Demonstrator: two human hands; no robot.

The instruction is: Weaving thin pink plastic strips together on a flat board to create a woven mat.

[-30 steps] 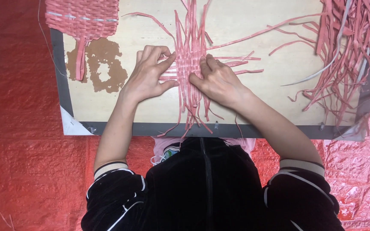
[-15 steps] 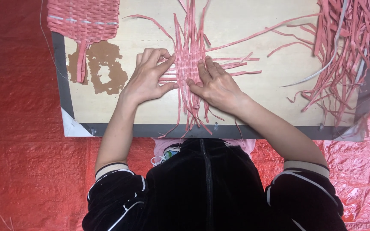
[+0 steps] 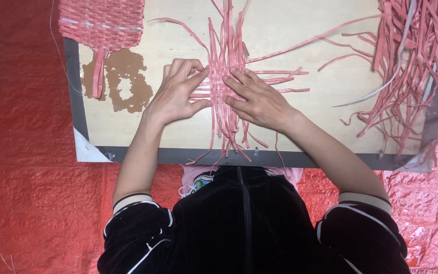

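Observation:
A half-woven patch of pink strips (image 3: 222, 61) lies in the middle of a pale wooden board (image 3: 330, 127), its loose ends fanning out up, down and to the right. My left hand (image 3: 174, 96) sits at the weave's left edge, thumb and fingers pinching a horizontal pink strip (image 3: 201, 95). Over the weave's right side my right hand (image 3: 258, 100) lies flat, fingers spread and pressing the strips down. Black sleeves with white stripes cover both upper arms.
A finished pink woven mat (image 3: 102, 20) lies at the board's top left, above a brown worn patch (image 3: 122, 81). A heap of loose pink strips (image 3: 411, 61) covers the board's right end. Red tarpaulin (image 3: 26, 177) surrounds the grey-edged board.
Both hands stay on the weave. My left fingers have shifted slightly along its left edge, and my right hand has flattened a little lower over the strips.

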